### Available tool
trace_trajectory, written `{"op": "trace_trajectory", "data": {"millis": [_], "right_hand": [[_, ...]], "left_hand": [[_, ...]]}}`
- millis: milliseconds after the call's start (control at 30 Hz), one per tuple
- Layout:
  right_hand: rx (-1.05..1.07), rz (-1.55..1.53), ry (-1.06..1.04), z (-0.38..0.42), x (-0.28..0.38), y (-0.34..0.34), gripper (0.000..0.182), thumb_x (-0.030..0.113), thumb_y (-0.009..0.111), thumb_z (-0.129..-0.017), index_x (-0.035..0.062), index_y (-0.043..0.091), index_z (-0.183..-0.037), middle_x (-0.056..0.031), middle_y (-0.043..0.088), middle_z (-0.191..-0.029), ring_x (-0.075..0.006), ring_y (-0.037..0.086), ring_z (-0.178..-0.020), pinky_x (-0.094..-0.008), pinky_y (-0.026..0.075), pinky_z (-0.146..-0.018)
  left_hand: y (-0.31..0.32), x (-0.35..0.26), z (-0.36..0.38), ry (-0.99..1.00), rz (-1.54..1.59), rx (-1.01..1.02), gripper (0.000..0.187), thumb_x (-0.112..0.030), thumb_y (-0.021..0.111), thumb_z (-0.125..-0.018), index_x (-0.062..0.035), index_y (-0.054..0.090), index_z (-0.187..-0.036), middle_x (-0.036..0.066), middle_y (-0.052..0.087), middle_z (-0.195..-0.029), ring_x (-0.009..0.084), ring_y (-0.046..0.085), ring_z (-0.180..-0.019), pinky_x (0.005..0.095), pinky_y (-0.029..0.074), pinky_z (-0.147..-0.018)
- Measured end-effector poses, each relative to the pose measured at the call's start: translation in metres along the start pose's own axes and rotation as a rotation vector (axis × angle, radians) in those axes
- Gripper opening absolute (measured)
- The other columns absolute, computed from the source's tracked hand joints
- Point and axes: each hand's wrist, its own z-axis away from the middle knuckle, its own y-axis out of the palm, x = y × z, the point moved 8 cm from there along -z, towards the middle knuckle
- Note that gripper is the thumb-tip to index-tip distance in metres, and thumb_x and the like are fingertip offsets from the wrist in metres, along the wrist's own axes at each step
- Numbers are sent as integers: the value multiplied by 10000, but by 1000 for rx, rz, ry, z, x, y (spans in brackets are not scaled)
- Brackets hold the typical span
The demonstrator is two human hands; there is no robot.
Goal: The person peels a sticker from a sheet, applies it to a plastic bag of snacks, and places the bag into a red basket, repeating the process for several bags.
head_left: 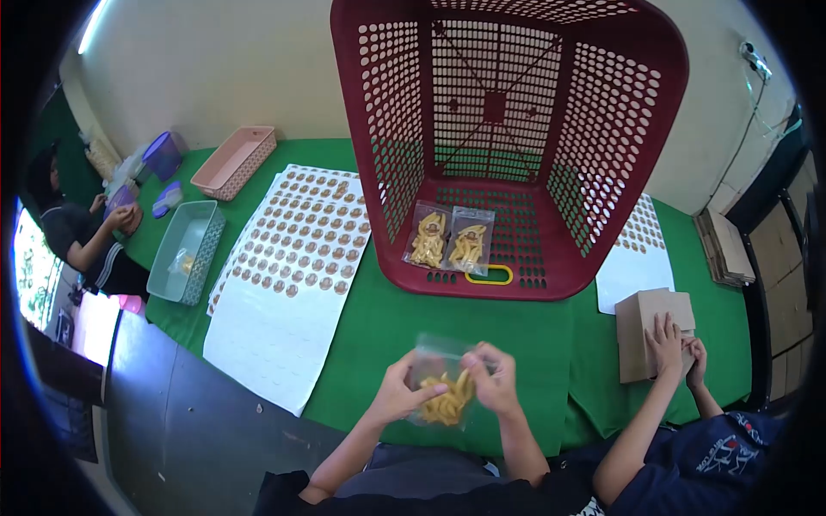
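Observation:
Between my two hands is a clear plastic bag of yellow snack sticks (447, 402), held above the green table edge. My left hand (403, 389) grips its left side, thumb lying across the front. At the upper right of the bag, the fingers of my right hand (492, 378) are pinched on the plastic. Beyond them a large maroon basket (508, 288) lies on its side with its opening toward me. Two more filled bags, one snack bag (428, 236) and a second snack bag (469, 242), rest inside it near a yellow handle.
Left of the basket lie sheets of round stickers (292, 232). Farther left stand a pale green basket (188, 254) and a pink basket (234, 163). A co-worker's hands hold a cardboard box (641, 335) at right; another person (82, 228) stands far left.

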Motion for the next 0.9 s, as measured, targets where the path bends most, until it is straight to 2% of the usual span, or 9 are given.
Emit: {"op": "trace_trajectory", "data": {"millis": [200,367,467,533,567,667,733,800,900], "right_hand": [[-190,-320,78,-18,-15,-20,138,137,562,-791,22,506,-840,7,500,-736,-79,485,-662,-224,414,-646],[94,-315,259,-12,-56,-5,241,81,621,-735,-9,510,-929,-40,558,-860,-94,542,-791,-229,446,-688],[-100,-211,222,-14,-63,-22,193,80,617,-739,-6,528,-886,-32,558,-831,-84,544,-735,-223,454,-637],[-178,-156,206,-14,-64,-35,171,89,603,-751,-12,538,-874,-46,556,-826,-88,545,-697,-221,454,-606],[-199,-111,153,-15,-61,-39,191,108,583,-764,-17,537,-900,-59,555,-837,-96,546,-697,-225,450,-613],[-134,-110,113,-11,-47,-35,273,175,526,-795,-26,530,-979,-95,545,-879,-148,543,-794,-262,430,-696],[97,88,-159,-14,-14,-12,306,202,505,-801,-12,524,-1019,-93,542,-891,-177,507,-864,-295,403,-746],[43,162,-197,-15,-8,-9,274,188,546,-776,-11,541,-965,-104,536,-872,-191,483,-862,-307,394,-745],[-392,266,-70,-10,-14,-33,228,170,585,-755,-7,543,-893,-95,532,-837,-160,488,-772,-285,405,-694]], "left_hand": [[-5,29,-6,-183,-42,-27,232,-152,599,-779,27,549,-919,58,583,-806,72,535,-722,201,438,-647],[-15,37,-21,-133,16,-151,224,-162,573,-799,26,542,-917,42,582,-752,62,541,-691,174,435,-605],[-14,52,-22,-174,-132,-191,385,-176,607,-765,20,461,-1062,87,547,-918,128,540,-839,247,442,-707],[-4,18,-25,134,-407,-249,641,-209,665,-699,-6,320,-1200,127,412,-1130,213,450,-1030,346,381,-853],[2,27,-28,51,-299,-91,799,-228,696,-650,-23,221,-1259,138,254,-1256,271,327,-1151,411,286,-939],[21,35,-27,-43,-13,119,797,-240,688,-659,-12,218,-1262,131,284,-1255,247,331,-1153,389,287,-945],[25,30,-26,10,75,96,635,-218,622,-740,4,288,-1232,118,390,-1190,192,409,-1086,329,353,-898],[10,56,-26,-287,197,-98,440,-181,540,-813,17,382,-1174,87,506,-1051,129,492,-962,249,415,-807],[5,50,-25,-232,142,-98,270,-145,485,-848,25,464,-1056,75,549,-953,95,528,-838,222,442,-709]]}}
